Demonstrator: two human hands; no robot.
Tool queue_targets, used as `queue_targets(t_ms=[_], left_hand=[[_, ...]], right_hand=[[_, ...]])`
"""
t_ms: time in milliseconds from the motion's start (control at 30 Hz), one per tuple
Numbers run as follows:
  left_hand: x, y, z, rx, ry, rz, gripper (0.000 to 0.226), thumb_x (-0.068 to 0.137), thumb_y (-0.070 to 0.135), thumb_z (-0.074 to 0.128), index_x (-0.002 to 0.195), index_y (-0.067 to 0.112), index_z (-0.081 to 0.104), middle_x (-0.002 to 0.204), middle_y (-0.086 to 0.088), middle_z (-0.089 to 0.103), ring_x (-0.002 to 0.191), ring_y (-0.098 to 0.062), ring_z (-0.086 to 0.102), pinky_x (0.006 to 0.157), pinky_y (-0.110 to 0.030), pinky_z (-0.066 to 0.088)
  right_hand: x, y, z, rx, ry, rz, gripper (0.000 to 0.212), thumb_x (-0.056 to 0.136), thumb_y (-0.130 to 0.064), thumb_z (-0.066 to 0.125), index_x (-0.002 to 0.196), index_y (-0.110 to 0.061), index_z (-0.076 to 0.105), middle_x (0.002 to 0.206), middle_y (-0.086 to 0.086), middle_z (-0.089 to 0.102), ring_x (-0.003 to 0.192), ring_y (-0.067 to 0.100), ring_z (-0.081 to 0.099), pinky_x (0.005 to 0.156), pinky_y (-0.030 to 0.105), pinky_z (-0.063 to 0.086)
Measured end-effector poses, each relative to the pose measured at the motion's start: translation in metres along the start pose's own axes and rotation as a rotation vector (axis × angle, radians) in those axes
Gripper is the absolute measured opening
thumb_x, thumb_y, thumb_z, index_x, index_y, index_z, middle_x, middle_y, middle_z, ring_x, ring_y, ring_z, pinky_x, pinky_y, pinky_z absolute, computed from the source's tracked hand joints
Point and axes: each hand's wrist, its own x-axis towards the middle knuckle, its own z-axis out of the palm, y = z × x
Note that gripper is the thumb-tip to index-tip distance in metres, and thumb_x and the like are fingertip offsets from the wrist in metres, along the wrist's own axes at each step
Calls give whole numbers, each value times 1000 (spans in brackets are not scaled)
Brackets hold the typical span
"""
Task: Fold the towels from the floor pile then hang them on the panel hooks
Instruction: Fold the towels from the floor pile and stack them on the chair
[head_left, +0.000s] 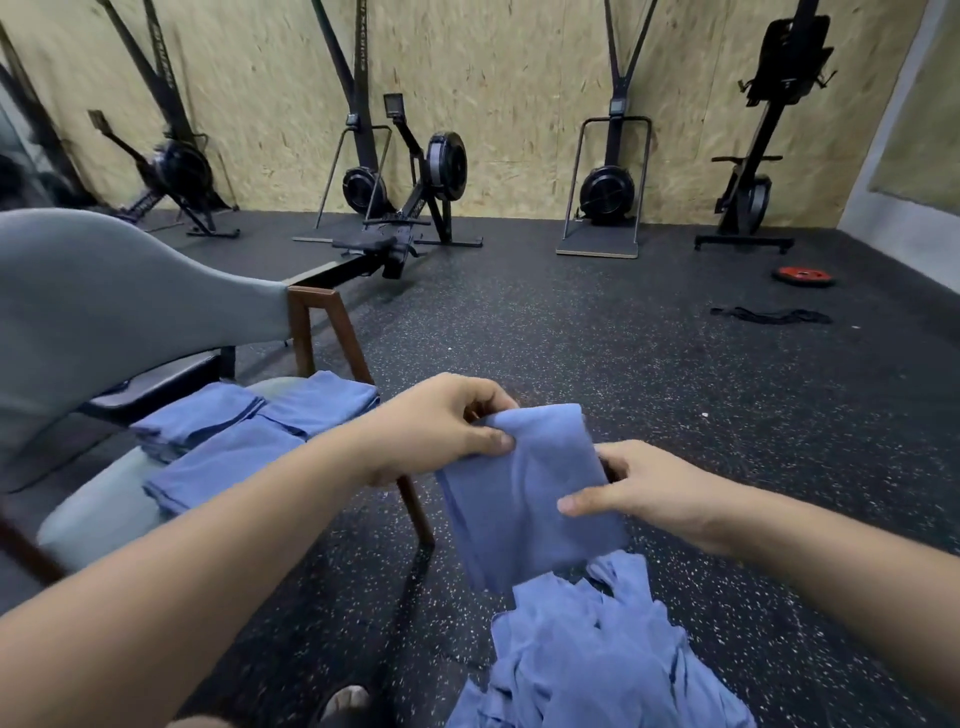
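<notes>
A: Grip status?

B: Left hand pinches the top corner of the towel, thumb in front, fingers curled behind. Right hand clamps the right edge lower down, thumb flat on the face, other fingers hidden behind the cloth.

A: Towel position?

B: Held in the air between both hands, folded to a narrow panel. It hangs over the floor pile. Can't tell if the lower end touches the pile.

A: Step?

B: Folding, mid-fold by my read. Folded towels sit on the chair at left. Plenty left in the pile. Hanging not started, and no panel hooks are in view.

A: Next move?

B: Likely one more fold in half. That needs the edges matched before the pinch shifts. Then carry left to the chair stack.

A: Clearance?

B: Chair leg is just below the left wrist, so watch that on the swing left. The floor ahead is open. Rowing machine, weight plate and strap are well apart from the hands.
</notes>
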Motion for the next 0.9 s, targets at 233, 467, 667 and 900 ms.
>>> queue_targets(t_ms=[233, 467, 667, 900], left_hand=[[-34, -57, -59, -106, 57, -178, 7, 99, 18, 76, 105, 16, 73, 100, -5, 78, 87, -6, 65, 83, -29, 52], [-47, -132, -134, -41, 193, -411, 28, 90, 50, 81, 102, 24, 77, 103, 2, 80, 96, -14, 73, 88, -36, 55], [-48, -191, -212, -18, 308, -569, 21, 96, 39, 79, 100, 18, 81, 99, -7, 80, 84, -16, 69, 82, -38, 59], [-44, -271, -294, 114, 375, -772, 19, 100, 32, 74, 89, 18, 78, 74, -6, 60, 58, -22, 50, 56, -27, 43]], right_hand=[[75, 0, 43, 57, -98, -2, 46, 80, -27, 76, 124, -13, 71, 124, 9, 77, 108, 22, 69, 99, 46, 51], [177, -25, 115, 359, 14, -31, 59, 76, -34, 79, 121, 2, 66, 114, 14, 78, 98, 24, 69, 96, 48, 56], [277, -73, 174, 590, 70, -1, 35, 99, -16, 70, 131, -4, 63, 117, 17, 78, 100, 34, 76, 77, 45, 64], [380, -123, 243, 668, 77, 140, 27, 101, -12, 73, 125, -2, 64, 106, 15, 76, 79, 27, 74, 53, 34, 61]])
